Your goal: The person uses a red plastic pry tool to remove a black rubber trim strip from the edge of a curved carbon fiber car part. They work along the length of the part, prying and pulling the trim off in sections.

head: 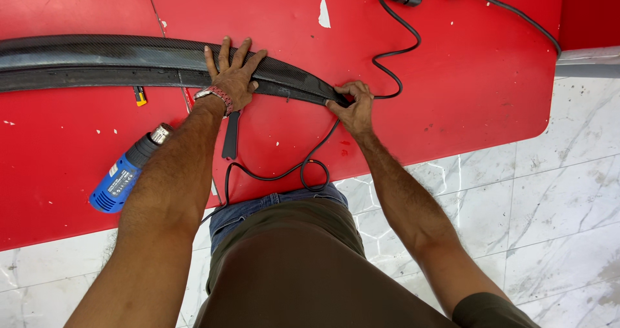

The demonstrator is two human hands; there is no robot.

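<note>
While on the red table, carbon strip under both hands, over marble floor.

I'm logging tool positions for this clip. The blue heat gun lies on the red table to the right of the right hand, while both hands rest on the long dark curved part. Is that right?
Not quite. In the head view the blue heat gun lies on the red table to the left of the left hand, beside the left forearm, not right of the right hand. Both hands do rest on the long dark curved part.
</note>
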